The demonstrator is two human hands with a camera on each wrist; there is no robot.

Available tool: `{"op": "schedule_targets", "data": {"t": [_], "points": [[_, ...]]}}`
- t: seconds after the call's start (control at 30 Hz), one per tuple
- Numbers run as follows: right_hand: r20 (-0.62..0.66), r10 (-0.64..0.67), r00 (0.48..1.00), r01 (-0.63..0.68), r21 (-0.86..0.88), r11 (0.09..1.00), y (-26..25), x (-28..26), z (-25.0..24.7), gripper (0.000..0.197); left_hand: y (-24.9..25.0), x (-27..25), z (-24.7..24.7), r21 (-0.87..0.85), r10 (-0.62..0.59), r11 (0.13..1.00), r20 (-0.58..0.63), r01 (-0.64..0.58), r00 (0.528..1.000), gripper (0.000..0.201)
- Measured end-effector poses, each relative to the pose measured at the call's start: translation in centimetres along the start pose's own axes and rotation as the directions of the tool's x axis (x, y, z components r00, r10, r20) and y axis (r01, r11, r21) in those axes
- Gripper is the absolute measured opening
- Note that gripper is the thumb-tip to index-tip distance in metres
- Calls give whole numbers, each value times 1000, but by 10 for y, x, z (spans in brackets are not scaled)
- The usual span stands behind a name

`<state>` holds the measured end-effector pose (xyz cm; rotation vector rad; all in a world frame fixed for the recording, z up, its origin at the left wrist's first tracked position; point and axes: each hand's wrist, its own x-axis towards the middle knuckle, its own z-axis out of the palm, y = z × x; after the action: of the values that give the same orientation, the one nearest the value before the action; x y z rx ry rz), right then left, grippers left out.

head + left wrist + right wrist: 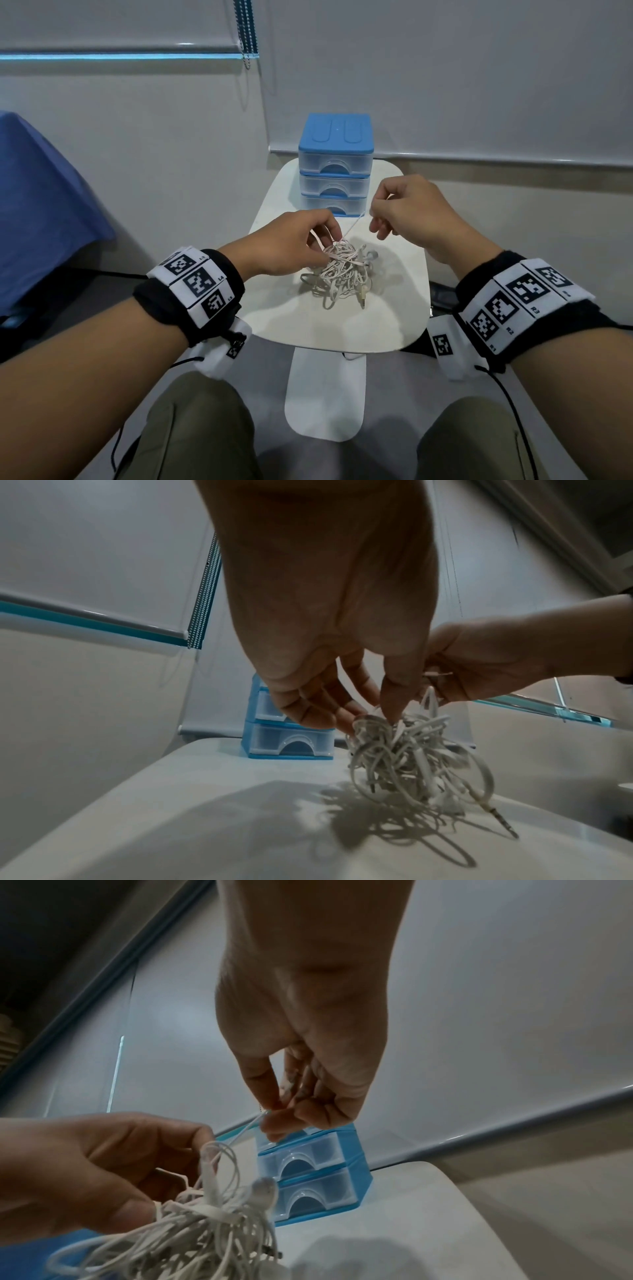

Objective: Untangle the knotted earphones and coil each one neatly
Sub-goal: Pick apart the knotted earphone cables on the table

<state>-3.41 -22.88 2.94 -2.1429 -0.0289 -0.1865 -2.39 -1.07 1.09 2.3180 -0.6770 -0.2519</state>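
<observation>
A knotted bundle of white earphones hangs just above the small white table, lifted by its top. My left hand pinches the top of the bundle between thumb and fingers. My right hand is raised to the right of it and pinches one strand, drawn taut up out of the knot. An audio plug and an earbud dangle from the bundle.
A blue three-drawer plastic organiser stands at the table's far edge, just behind my hands. White roller blinds hang behind it. A blue cloth is at the left. My knees are below the table.
</observation>
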Motion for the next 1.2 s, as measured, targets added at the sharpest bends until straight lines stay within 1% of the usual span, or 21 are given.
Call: {"op": "schedule_targets", "data": {"t": [0.07,0.1,0.2,0.27,0.33,0.37,0.47,0.6,0.67,0.73,0.8,0.93,1.1,1.2], "points": [[27,22,999,-21,-57,998,3,-1,-1,8,-2,-1,3,-5,-18,1000,-27,18,999,27],[63,32,998,-27,-77,997,3,-2,-1,8,-2,-1,5,-3,-22,1000,-39,22,999,25],[202,56,978,-33,-119,992,0,-5,0,18,0,0,9,0,-7,1000,-47,7,999,19],[268,48,962,-10,-144,990,-3,-7,0,15,2,1,8,14,-1,1000,-37,1,999,18],[305,23,952,34,-181,983,-6,-7,-1,4,5,2,5,31,2,1000,-23,-2,1000,17],[317,7,948,58,-195,979,-8,-8,-1,2,7,2,3,33,3,999,-14,-3,1000,17],[346,-7,938,78,-191,979,-13,-8,-3,4,13,0,-2,50,-3,999,-3,3,1000,14],[416,35,909,41,-172,984,-20,-11,-2,10,20,-2,-6,73,-22,997,-61,27,998,10],[423,51,905,2,-124,992,-21,-12,0,13,22,-2,-7,83,-26,996,-91,33,995,8],[401,24,916,15,-94,995,-21,-11,1,14,24,-2,-8,80,-32,996,-105,41,994,8],[367,4,930,41,-117,992,-20,-10,3,14,25,-3,-9,80,-32,996,-106,41,994,8],[296,14,955,51,-212,976,-19,-9,7,16,25,-3,-9,103,-15,994,-106,26,994,9],[326,-17,945,83,-190,978,-15,-8,13,20,20,0,-7,115,10,993,-130,5,991,10],[357,-23,934,99,-196,976,-13,-5,13,15,16,1,-7,95,14,995,-120,-2,993,9]]}}
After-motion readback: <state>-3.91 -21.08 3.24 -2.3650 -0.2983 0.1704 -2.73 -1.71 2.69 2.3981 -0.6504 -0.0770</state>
